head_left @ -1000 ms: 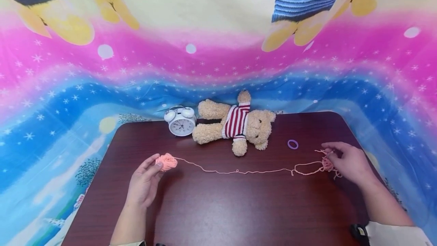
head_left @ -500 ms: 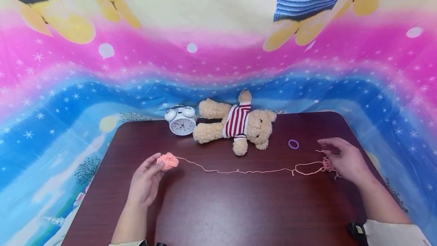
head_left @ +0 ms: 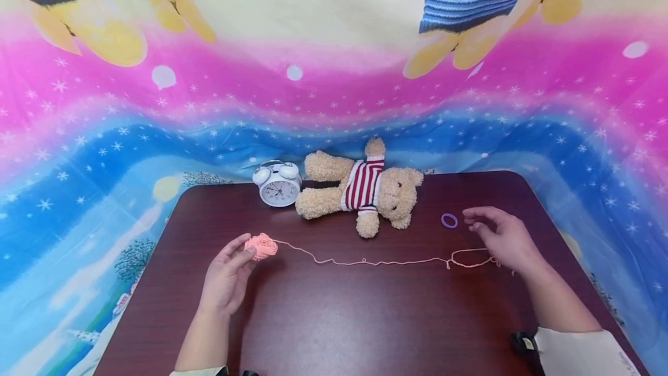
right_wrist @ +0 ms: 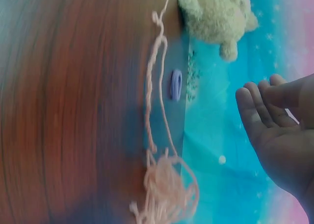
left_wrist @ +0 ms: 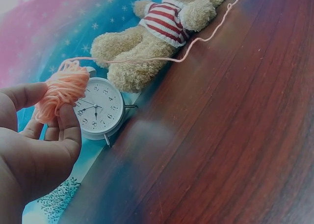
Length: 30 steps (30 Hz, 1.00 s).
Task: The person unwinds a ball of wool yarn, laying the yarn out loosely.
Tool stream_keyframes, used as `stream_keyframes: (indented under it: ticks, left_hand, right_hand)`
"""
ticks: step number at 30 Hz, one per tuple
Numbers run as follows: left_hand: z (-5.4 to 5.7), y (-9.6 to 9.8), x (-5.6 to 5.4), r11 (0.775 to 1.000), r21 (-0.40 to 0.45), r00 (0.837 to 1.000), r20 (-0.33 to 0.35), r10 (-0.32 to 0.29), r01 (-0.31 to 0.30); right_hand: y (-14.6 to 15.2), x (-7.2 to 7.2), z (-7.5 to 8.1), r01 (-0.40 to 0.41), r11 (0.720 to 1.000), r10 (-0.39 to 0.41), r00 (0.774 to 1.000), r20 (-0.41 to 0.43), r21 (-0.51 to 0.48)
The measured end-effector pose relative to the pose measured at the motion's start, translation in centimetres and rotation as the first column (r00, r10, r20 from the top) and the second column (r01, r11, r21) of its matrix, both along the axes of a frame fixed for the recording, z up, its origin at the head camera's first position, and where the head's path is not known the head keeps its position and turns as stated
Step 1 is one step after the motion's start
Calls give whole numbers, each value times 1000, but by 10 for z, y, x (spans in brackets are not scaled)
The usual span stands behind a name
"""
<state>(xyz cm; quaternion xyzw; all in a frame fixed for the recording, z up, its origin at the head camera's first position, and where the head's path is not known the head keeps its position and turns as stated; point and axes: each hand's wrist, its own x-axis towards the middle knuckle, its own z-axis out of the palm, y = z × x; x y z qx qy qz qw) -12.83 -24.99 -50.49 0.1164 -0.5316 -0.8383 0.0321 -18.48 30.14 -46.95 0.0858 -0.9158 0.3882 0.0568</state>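
Here, the left hand (head_left: 228, 274) pinches a yarn ball (head_left: 262, 246), probably anchoring its rightward strand (head_left: 360, 263); the right hand (head_left: 508, 241), blurred, seems empty.

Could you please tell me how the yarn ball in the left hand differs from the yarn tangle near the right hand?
The yarn ball is compactly wound, while the yarn tangle is loose and messy. The left hand holds the yarn ball, while the yarn tangle lies apart from the right hand. Both are pinkish yarn.
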Motion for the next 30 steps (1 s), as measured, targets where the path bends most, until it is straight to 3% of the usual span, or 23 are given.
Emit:
stream_keyframes:
  ticks: [7,14,30]
  left_hand:
    - [0,3,-1,1000,-1,1000,-5,10,-10]
    - [2,12,-4,1000,21,1000,-21,-11,12]
    - [5,41,-12,999,-2,999,6,-49,49]
  right_hand:
    - [-36,-8,-3,-19,1000,19,999,-45,15]
    - [-78,-13,-8,-97,995,96,995,-27,-33]
    - [-168,-12,-14,-291,949,286,956,-61,-120]
